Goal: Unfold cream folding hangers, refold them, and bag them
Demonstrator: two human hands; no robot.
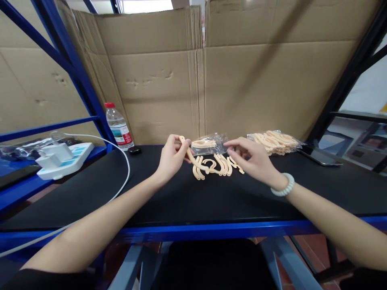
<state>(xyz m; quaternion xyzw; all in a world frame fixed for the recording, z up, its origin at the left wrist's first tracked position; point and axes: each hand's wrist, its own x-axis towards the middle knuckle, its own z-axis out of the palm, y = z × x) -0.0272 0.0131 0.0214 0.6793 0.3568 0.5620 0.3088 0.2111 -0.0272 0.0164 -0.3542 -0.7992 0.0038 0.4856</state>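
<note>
My left hand is closed on a curved cream-coloured piece that looks like a hanger arm. Its lower end reaches over other parts on the black tabletop. A hook-shaped piece lies by that end; I cannot tell whether the two are joined. More curved arms lie side by side to the right. My right hand hovers near the right end of these parts, fingers bent and slightly apart, with nothing visible in them. A clear plastic bag with similar pieces lies just behind.
Another bag of cream pieces sits at the back right beside a phone-like flat device. At the left are a water bottle, a small black object, a white power strip and its trailing cable. Cardboard walls the back.
</note>
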